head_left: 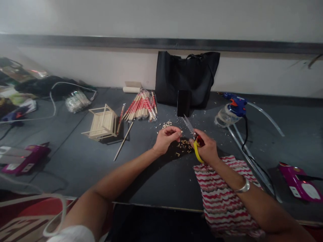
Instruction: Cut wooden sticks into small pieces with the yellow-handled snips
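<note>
My right hand (207, 149) is wrapped round the handles of a pair of scissors (188, 125), one loop yellow. The blades point up and to the left, toward the fingertips of my left hand. My left hand (167, 139) is pinched closed; a tiny pale bit shows at its fingertips, too small to name. Beyond that hand lies a little heap of pale cut pieces (167, 124). More small wooden bits (184, 145) are scattered on the dark table between my hands. A thin wooden stick (123, 141) rests to the left.
A small stick-built chair-like frame (103, 124) stands at left beside wrapped chopsticks (142, 106). A phone (183, 103) leans on a black bag (186, 79). At right are a blue glue gun (236, 102) on a clear container, glue sticks, a striped cloth (224, 198) and a purple device (300, 183).
</note>
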Motion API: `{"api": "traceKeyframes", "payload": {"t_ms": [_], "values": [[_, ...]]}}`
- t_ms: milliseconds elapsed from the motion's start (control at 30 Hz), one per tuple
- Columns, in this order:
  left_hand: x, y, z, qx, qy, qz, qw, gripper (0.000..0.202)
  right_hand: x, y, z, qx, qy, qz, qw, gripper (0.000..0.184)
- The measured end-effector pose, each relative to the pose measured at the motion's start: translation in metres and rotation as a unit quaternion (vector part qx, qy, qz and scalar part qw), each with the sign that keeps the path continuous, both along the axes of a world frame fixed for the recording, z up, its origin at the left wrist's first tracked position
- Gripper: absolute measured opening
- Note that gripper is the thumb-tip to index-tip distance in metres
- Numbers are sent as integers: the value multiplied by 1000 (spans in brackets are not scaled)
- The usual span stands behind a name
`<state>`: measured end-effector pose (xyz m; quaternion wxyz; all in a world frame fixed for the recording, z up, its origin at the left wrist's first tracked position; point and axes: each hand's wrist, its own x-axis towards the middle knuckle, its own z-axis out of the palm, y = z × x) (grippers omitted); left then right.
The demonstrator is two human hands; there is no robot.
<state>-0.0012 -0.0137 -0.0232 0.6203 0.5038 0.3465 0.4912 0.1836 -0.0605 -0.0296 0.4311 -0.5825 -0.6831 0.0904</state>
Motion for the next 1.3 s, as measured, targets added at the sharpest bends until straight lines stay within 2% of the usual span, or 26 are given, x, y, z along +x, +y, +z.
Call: {"api": "traceKeyframes", "payload": {"t_ms": [167,267,433,633,933,1100,1300], "values": [[5,-5,-2,-89,-50,-68,992,35,0,0,-1,-7,1,13,1000,35],[5,-4,-5,-114,-83,-69,988,33,-1,-1,-1,-15,-23,34,999,36],[1,4,-6,-90,-109,-22,990,29,-3,-4,-2,6,-82,51,995,40],[-1,7,1,-69,-168,28,983,31,-2,-5,-4,29,-152,47,987,51],[-6,10,1,-41,-165,32,985,29,2,-3,-4,31,-202,31,978,51],[-7,13,-5,-12,-149,45,988,33,2,-3,-5,40,-201,27,978,49],[-7,12,-7,15,-120,53,991,36,1,-3,-5,17,-185,18,982,48]]}}
